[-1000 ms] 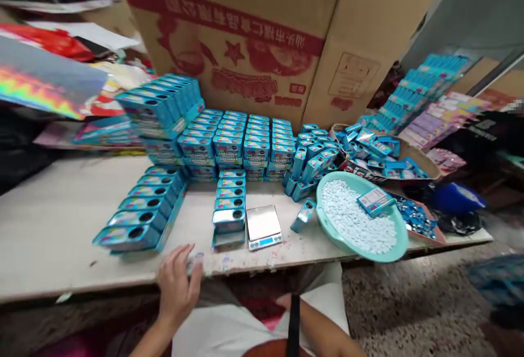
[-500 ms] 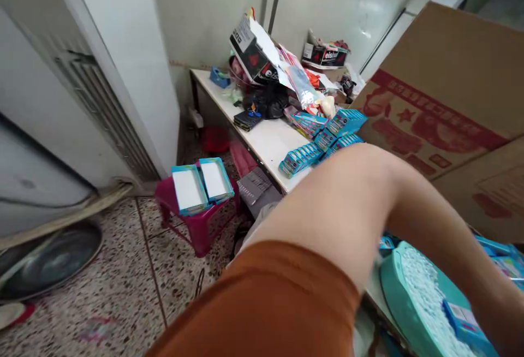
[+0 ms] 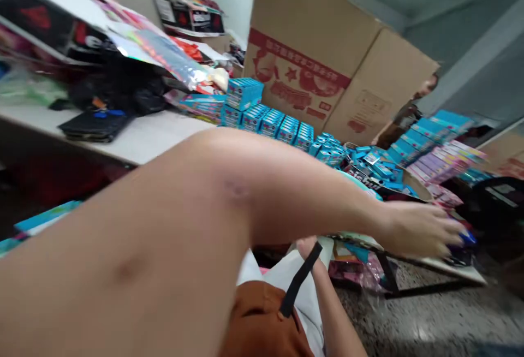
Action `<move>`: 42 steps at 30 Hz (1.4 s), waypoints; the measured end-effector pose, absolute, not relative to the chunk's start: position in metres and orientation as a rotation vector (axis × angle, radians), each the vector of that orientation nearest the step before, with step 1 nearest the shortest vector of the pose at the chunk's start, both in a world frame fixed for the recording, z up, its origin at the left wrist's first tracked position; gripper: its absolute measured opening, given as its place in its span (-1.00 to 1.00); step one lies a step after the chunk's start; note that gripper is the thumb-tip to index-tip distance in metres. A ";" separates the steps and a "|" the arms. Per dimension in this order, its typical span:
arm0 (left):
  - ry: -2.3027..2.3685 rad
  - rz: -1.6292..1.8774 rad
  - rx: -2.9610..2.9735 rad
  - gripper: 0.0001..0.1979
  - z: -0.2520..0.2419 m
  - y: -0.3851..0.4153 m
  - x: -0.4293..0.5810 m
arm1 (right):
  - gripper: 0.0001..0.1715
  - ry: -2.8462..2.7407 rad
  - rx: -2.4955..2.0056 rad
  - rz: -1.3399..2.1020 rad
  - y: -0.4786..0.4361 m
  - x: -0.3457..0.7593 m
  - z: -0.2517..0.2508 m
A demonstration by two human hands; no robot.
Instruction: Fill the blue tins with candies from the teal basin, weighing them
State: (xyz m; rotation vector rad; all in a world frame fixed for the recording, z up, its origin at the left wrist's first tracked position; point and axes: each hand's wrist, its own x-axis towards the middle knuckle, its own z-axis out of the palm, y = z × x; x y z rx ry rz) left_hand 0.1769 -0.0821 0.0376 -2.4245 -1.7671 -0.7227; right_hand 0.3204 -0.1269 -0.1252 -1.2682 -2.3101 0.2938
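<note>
My left arm crosses the whole view. My left hand (image 3: pixel 426 231) reaches out to the right, past the table edge, with its fingers stretched out and smeared by motion. I see nothing held in it; a shiny dark blue item (image 3: pixel 467 238) lies just beyond the fingertips. Low in the middle, my right hand (image 3: pixel 306 247) is near my lap, beside a black strap (image 3: pixel 301 280). Its fingers are mostly hidden behind my left forearm. Rows of small blue boxes (image 3: pixel 270 122) stand on the table behind my left forearm.
A tall cardboard carton (image 3: pixel 303 46) stands behind the boxes. An open box of loose blue packs (image 3: pixel 376 168) is right of them, then stacked blue and purple boxes (image 3: pixel 442 149). A black wallet (image 3: pixel 96 125) and plastic bags (image 3: pixel 139 92) lie left on the table (image 3: pixel 172 130).
The view has swung to the right. The stool with blue trays has mostly left the view. My left hand, out of frame before, now shows at the right, and my right hand has appeared.
</note>
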 end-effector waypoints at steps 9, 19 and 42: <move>-1.552 -0.211 -2.647 -0.62 0.066 -0.014 0.190 | -0.61 -1.821 -1.322 0.428 -0.125 0.392 -0.104; -1.935 -0.055 -2.631 -0.47 -0.019 0.025 0.205 | -0.67 -1.531 -1.421 0.224 -0.119 0.451 -0.059; -1.876 -0.214 -2.802 -0.61 -0.027 0.038 0.076 | -0.76 -1.550 -1.340 -0.077 -0.029 0.393 -0.002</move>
